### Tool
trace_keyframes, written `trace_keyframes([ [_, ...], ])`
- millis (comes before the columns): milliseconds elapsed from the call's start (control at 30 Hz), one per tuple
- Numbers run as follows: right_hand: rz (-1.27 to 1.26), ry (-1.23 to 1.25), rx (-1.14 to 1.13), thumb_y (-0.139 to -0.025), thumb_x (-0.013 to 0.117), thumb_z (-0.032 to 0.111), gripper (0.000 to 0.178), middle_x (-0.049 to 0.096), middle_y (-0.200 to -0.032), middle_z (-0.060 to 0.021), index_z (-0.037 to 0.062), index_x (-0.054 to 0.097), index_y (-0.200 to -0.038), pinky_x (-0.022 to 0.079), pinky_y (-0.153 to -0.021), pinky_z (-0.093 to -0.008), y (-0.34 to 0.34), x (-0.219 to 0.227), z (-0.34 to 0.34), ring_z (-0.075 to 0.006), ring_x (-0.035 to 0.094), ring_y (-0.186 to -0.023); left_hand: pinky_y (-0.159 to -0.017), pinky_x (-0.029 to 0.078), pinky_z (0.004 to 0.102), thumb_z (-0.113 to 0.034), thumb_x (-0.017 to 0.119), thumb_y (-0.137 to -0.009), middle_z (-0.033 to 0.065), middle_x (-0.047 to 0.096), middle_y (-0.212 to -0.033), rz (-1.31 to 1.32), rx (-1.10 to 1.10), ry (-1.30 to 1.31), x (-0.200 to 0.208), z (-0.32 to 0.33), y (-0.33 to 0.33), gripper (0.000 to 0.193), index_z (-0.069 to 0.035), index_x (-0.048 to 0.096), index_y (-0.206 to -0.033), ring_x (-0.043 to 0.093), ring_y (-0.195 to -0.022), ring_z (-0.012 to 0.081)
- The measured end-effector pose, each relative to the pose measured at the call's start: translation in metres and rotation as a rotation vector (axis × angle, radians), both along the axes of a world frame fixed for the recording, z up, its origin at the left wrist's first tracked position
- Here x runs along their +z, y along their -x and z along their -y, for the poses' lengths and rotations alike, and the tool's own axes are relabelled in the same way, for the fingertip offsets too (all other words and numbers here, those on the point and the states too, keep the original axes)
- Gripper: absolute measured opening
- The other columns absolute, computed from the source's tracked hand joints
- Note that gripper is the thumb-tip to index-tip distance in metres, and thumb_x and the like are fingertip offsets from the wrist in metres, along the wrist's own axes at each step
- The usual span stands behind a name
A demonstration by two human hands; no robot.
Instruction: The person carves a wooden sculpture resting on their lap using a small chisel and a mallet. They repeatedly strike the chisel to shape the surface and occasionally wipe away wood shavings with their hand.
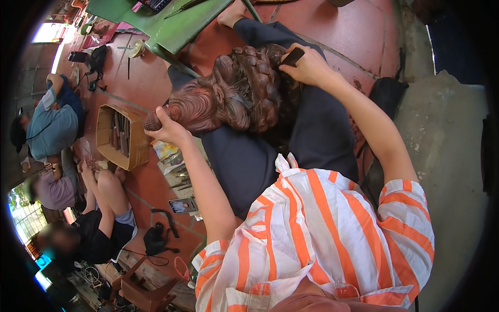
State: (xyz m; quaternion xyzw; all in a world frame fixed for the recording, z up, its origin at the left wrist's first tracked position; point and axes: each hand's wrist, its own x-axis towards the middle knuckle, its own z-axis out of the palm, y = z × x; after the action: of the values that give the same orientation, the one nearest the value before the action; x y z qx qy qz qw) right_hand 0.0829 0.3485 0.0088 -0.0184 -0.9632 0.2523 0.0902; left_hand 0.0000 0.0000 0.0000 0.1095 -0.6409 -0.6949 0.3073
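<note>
A dark reddish-brown carved wooden statue (226,99) lies across my lap, with flowing robe folds and a band of petal shapes towards its base. Its small knobbly head end points left. Around that end my left hand (169,130) is closed, thumb on the near upper side and the other fingers partly hidden. My right hand (307,68) pinches a small dark flat block (292,56) against or just above the statue's base end; whether it touches the wood I cannot tell. My legs in dark trousers (322,138) support the statue from below.
Left of my knee stands a yellowish box (139,141) with several long brown sticks or tools. A phone (183,206) and black straps (156,238) lie on the red tiles. A green bench (182,28) is ahead. Several people sit at left; a grey slab (447,171) is at right.
</note>
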Motion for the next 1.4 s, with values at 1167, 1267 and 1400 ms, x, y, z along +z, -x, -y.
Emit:
trace_keyframes([
  [1167,-0.011,0.001,0.035,-0.080,0.071,0.036,0.025,0.055,-0.112,-0.0201,0.0187,0.073,-0.099,0.049,-0.086,-0.0431,-0.010,0.007,0.017,-0.0401,0.058,-0.100,-0.083,0.055,0.0329,-0.018,0.070,-0.088,0.0218,0.053,-0.123,0.006,0.134,0.196,-0.014,0.017,0.007,0.077,0.006,0.023,-0.144,0.065,-0.092,0.0233],
  [1267,-0.086,0.047,-0.006,-0.080,0.072,0.031,0.022,0.063,-0.099,-0.0198,0.0139,0.072,-0.093,0.051,-0.080,-0.0425,-0.010,-0.001,0.006,-0.0387,0.061,-0.090,-0.087,0.053,0.0338,-0.021,0.071,-0.087,0.0215,0.052,-0.127,-0.026,0.013,0.008,0.002,-0.008,-0.002,0.078,0.006,0.025,-0.144,0.063,-0.099,0.0249],
  [1400,0.103,0.197,-0.006,-0.081,0.071,0.023,0.020,0.066,-0.083,-0.0147,0.0052,0.069,-0.089,0.051,-0.071,-0.0398,-0.001,0.012,-0.012,-0.0352,0.064,-0.079,-0.088,0.053,0.0340,-0.018,0.070,-0.087,0.0214,0.052,-0.127,-0.004,0.067,0.089,-0.004,0.004,0.002,0.077,0.006,0.023,-0.144,0.063,-0.099,0.0248],
])
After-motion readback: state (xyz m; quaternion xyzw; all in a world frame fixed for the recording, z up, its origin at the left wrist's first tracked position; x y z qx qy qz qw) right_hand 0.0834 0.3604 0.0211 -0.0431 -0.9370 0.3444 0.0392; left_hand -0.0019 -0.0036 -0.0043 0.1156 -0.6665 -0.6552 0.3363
